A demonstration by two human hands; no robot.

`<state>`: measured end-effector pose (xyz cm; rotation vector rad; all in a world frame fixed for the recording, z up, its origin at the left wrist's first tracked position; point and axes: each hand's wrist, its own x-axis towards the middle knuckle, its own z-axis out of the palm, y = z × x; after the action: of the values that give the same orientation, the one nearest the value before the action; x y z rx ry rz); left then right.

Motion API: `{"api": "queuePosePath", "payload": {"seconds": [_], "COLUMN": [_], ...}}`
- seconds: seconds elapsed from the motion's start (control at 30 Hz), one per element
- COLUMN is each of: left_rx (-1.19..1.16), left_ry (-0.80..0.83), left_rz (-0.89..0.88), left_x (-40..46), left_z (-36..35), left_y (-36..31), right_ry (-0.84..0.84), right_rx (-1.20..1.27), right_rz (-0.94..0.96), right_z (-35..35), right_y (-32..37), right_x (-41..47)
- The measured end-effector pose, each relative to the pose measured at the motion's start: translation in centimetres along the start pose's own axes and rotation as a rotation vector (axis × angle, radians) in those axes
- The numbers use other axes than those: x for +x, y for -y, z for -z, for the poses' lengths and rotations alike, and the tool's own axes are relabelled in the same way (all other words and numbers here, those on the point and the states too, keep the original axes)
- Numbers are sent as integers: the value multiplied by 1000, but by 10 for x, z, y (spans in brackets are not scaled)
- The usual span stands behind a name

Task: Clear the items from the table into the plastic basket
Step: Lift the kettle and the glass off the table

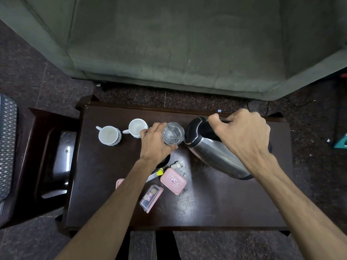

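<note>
My left hand [156, 141] is wrapped around a clear drinking glass [173, 133] with water in it, at the middle of the dark wooden table [216, 207]. My right hand [242, 132] grips the black handle of a steel kettle [212, 149], which is tilted with its spout next to the glass rim. Two white cups [109, 135] [137, 127] stand to the left of the glass. In front lie two pink lidded boxes [173, 181] [151, 198], a small white cap [174, 165] and a yellow-tipped tool [157, 173]. My left forearm hides part of a third pink item [119, 182].
A grey-green sofa [178, 44] runs along the far side of the table. To the left stands a lower dark side table [28, 166] holding a shiny tray. A patterned basket-like edge [7, 143] shows at the far left. A teal object [340, 141] lies on the floor at right.
</note>
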<state>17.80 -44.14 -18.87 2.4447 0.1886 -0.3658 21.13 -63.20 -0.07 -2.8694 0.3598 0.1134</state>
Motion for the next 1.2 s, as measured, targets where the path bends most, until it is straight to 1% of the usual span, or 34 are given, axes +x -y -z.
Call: {"api": "queuePosePath", "payload": {"seconds": [0.53, 0.77, 1.03, 1.13, 1.2], "left_rx": [10, 10, 50, 24, -59], "left_ry": [20, 24, 23, -9, -84], "left_rz": [19, 25, 9, 8, 11], "left_x": [-2, -2, -3, -10, -17], "left_z": [3, 4, 5, 6, 10], "left_y": [-3, -5, -7, -9, -13], "right_ry": [-48, -39, -64, -97, -103], "right_rx": [19, 42, 72, 133, 204], "right_rz": [28, 37, 12, -15, -54], "right_z": [-5, -7, -8, -6, -4], "right_y": [-2, -5, -16, -28, -37], "right_x": [1, 0, -5, -7, -8]}}
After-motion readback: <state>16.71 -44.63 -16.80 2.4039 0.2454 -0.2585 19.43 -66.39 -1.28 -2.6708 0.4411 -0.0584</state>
